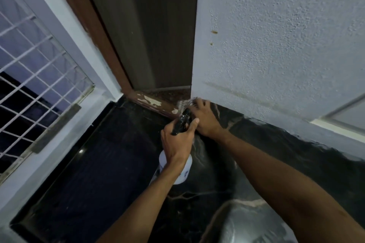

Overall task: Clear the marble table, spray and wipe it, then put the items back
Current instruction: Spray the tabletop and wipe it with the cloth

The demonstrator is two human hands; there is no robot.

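The marble table (118,163) fills the lower half of the view, a dark, glossy slab with pale veins, boxed in by a barred window (35,65) on the left, a brown door frame (110,51) at the far corner and a rough white wall (276,45) on the right. Nothing stands on the visible surface, so the clearing looks done and the work seems to be in the spray-and-wipe stage.

The spray bottle (182,171) hangs above the middle of the slab, its white body toward the person and its black nozzle aimed at the far corner; its long axis runs from near to far. The left hand (177,140) is wrapped around the black trigger head. The right hand (205,118) lies just beyond and right of the nozzle, palm down in the far corner where table, frame and wall meet, pressing on something pale and blurred, probably a cloth (185,103); how tightly it grips I cannot tell.

The corner is tight, walled on two sides, so the right hand can only sweep back toward the person or leftward along the frame. The open stretch lies left and near.
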